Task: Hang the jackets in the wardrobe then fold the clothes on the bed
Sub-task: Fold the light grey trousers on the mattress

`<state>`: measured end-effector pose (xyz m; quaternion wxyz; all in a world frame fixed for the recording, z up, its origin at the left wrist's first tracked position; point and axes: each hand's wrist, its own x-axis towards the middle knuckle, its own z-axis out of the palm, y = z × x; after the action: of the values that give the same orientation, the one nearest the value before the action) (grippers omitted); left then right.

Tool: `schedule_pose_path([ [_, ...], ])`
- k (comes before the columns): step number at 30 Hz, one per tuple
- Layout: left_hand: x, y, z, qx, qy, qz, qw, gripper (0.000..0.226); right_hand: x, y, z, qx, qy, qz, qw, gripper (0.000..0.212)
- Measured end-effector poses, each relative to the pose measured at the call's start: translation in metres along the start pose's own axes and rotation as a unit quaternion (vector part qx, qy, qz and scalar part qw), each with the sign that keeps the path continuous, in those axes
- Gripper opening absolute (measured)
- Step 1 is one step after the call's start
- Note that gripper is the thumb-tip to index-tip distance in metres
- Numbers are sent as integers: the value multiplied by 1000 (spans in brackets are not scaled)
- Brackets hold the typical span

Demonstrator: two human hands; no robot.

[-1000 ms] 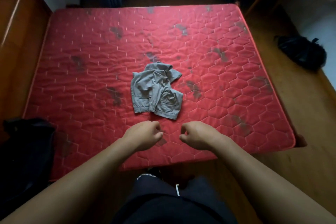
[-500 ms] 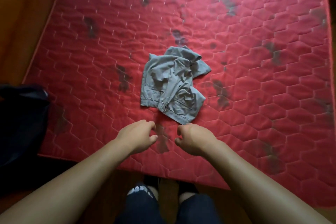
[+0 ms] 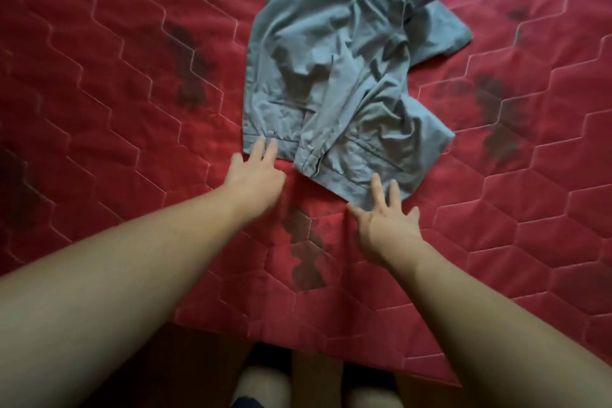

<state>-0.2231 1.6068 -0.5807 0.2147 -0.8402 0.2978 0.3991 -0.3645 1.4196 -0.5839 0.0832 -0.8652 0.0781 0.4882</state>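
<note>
Dim, soft light (brighter toward the top), slight blur throughout, darkest along the bottom edge

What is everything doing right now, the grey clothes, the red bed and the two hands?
Grey shorts: crumpled, unfolded, lying on the mattress.
Red mattress: quilted, marked with dark stains.
Left hand: open, fingertips touching the shorts' waistband.
Right hand: open, fingers spread, tips on the shorts' near edge.
</note>
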Motion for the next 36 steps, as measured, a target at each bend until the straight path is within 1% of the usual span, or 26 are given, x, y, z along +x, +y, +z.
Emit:
schedule_pose_path([
  [3,29,-16,7,19,-6,-14,1000,43,11,7,16,-7,31,-19,999,57],
  [6,36,-29,6,34,-8,-27,999,46,5,11,22,-38,98,-48,993,56],
  [9,31,-36,5,71,19,-15,997,50,-4,14,17,-53,143,-38,988,54],
  [10,28,-37,3,78,32,-10,996,50,-7,15,14,-54,171,-42,983,49],
  [12,22,-38,0,82,66,-6,994,46,-12,16,7,-68,241,-69,966,30],
  [14,15,-38,-5,73,132,5,989,34,-16,18,-3,-84,277,-79,954,19],
  [16,3,-39,-13,58,206,25,977,20,-24,22,-16,-88,279,-75,953,17],
  [18,-17,-41,-24,45,242,48,968,15,-37,26,-30,-88,269,-72,956,13],
  [20,-41,-46,-40,38,255,60,964,14,-57,31,-47,-95,271,-61,956,17],
  [23,-84,-56,-72,32,279,66,957,12,-99,42,-81,-93,302,-55,947,19],
  [27,-148,-79,-122,-14,317,72,946,19,-169,57,-138,-110,334,-70,933,31],
  [29,-182,-92,-152,-51,348,68,934,19,-206,67,-166,-125,335,-54,932,32],
  [33,-250,-120,-215,-128,413,50,900,21,-282,82,-225,-117,362,-9,925,34],
  [36,-297,-140,-265,-151,440,65,883,28,-336,86,-275,-108,390,24,914,45],
])
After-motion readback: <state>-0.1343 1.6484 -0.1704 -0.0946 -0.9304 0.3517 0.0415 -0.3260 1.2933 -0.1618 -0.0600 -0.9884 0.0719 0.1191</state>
